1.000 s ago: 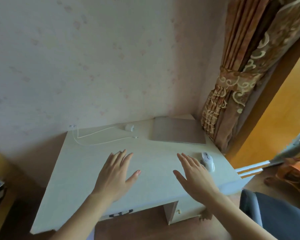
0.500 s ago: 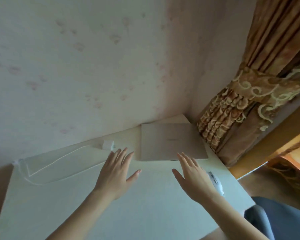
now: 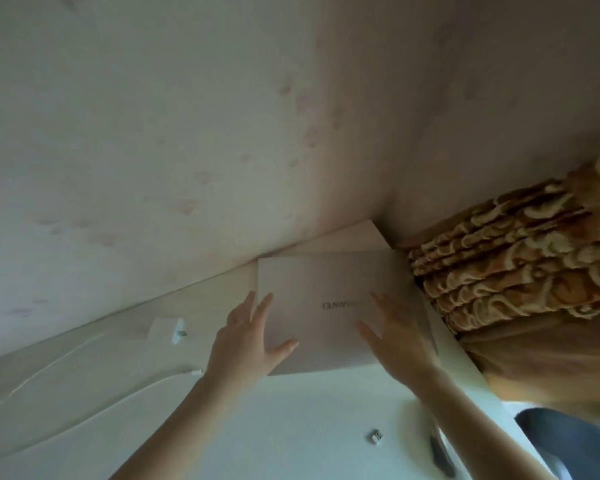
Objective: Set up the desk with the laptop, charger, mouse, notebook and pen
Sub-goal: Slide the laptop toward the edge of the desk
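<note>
A closed silver laptop (image 3: 326, 285) lies flat in the far right corner of the white desk (image 3: 291, 427), its logo upside down to me. My left hand (image 3: 246, 341) is spread over the laptop's near left corner. Over the lid's right part is my right hand (image 3: 395, 337), fingers apart. Neither hand grips anything. A white charger plug (image 3: 178, 331) lies left of the laptop with its thin white cable (image 3: 66, 362) looping across the desk's left side. Part of the white mouse (image 3: 439, 452) shows below my right forearm. No notebook or pen is in view.
A small USB receiver (image 3: 374, 437) lies on the desk near the mouse. A pale wall (image 3: 187, 133) backs the desk. A gold patterned curtain (image 3: 516, 271) hangs tight against the desk's right edge. A grey chair (image 3: 575, 441) shows at the lower right.
The view has closed in on the desk's far right corner. Both hands moved forward from above the bare desk to the laptop's lid. A small USB receiver has come into view.
</note>
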